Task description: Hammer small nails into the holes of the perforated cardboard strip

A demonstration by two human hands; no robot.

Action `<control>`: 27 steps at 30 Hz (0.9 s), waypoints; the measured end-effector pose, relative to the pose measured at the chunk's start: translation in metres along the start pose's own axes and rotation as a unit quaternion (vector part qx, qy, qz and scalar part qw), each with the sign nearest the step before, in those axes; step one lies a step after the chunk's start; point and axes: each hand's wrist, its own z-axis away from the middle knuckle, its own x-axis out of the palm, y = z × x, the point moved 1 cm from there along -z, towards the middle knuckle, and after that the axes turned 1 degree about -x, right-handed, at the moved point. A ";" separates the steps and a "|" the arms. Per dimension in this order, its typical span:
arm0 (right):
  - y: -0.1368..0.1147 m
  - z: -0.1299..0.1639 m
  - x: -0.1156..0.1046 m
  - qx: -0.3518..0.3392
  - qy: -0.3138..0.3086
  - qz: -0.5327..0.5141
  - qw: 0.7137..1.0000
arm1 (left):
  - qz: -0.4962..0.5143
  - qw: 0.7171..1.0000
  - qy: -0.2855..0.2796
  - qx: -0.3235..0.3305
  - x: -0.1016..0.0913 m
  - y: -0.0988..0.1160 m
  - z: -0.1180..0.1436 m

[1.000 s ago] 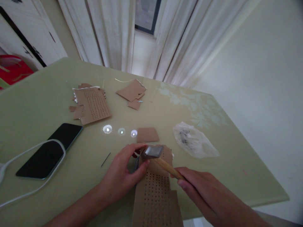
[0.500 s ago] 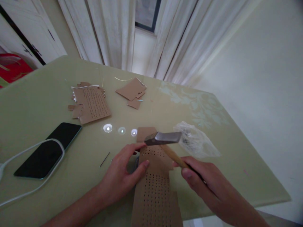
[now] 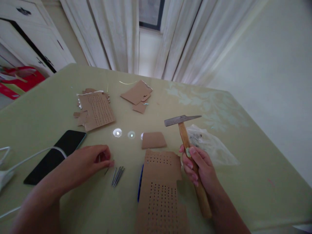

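Observation:
My right hand (image 3: 198, 164) is wrapped round the wooden handle of a hammer (image 3: 186, 138), its metal head raised above the table. Thumb and fingertips of my left hand (image 3: 95, 159) are pinched together at a thin nail (image 3: 106, 171), most of which they hide. Just right of that hand lie several loose nails (image 3: 118, 176) in a small bunch. Between my hands rests a brown cardboard strip (image 3: 159, 175) pierced with rows of small holes. A blue edge (image 3: 140, 183) shows from beneath its left side. A small plain cardboard piece (image 3: 153, 140) lies beyond the strip.
A black phone (image 3: 55, 157) with a white cable (image 3: 31, 156) lies at left. Farther back are a hole-punched cardboard piece (image 3: 97, 110) and plain cardboard scraps (image 3: 136, 92). A clear plastic bag (image 3: 212, 148) sits beyond my right hand on the green table (image 3: 243, 182).
My left hand has left the cardboard and moved left to the nail. My right hand has drawn back, tilting the hammer upright. The bunch of nails has come into sight.

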 end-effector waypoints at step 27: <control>0.000 0.006 0.005 -0.018 0.018 -0.003 1.000 | 0.343 0.879 0.209 0.256 0.049 0.113 0.009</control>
